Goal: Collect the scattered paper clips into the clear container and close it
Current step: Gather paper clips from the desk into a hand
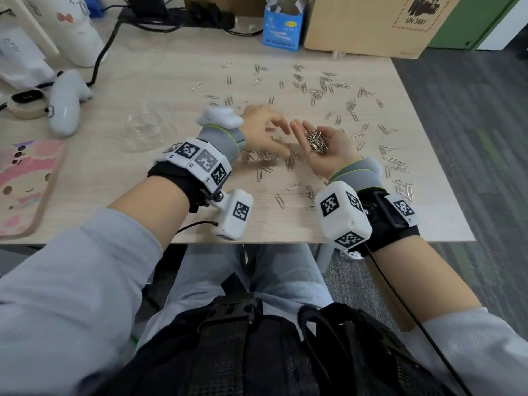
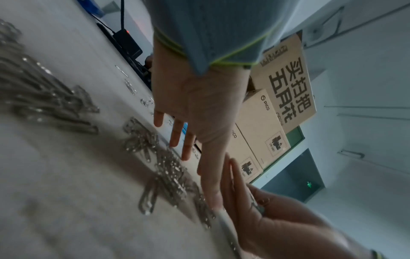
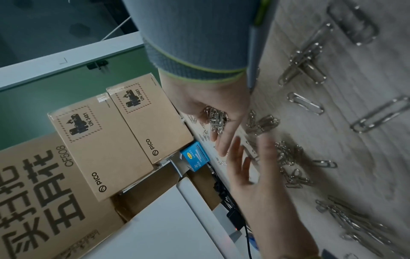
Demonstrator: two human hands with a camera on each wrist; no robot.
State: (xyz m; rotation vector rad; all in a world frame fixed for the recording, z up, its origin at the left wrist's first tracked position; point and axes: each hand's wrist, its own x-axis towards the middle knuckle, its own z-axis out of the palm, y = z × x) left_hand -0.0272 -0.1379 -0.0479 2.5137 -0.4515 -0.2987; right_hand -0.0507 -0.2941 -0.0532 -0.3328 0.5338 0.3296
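Observation:
Silver paper clips (image 1: 317, 90) lie scattered over the wooden table (image 1: 171, 67), with a denser heap (image 1: 265, 160) near the middle. My right hand (image 1: 328, 155) is turned palm up and cupped, carrying a small pile of clips (image 1: 315, 140) on its palm (image 3: 210, 98). My left hand (image 1: 263, 124) hovers blurred just left of it, fingers spread and straight, holding nothing (image 2: 199, 108). Its fingertips nearly meet the right hand's fingertips. The clear round container (image 1: 144, 130) stands open on the table to the left of both hands.
A white controller (image 1: 67, 107) and cables lie at the far left, and a pink pad (image 1: 25, 181) sits at the left front. A blue box (image 1: 283, 27) and cardboard boxes (image 1: 371, 24) stand along the back. More clips (image 1: 400, 167) lie near the right table edge.

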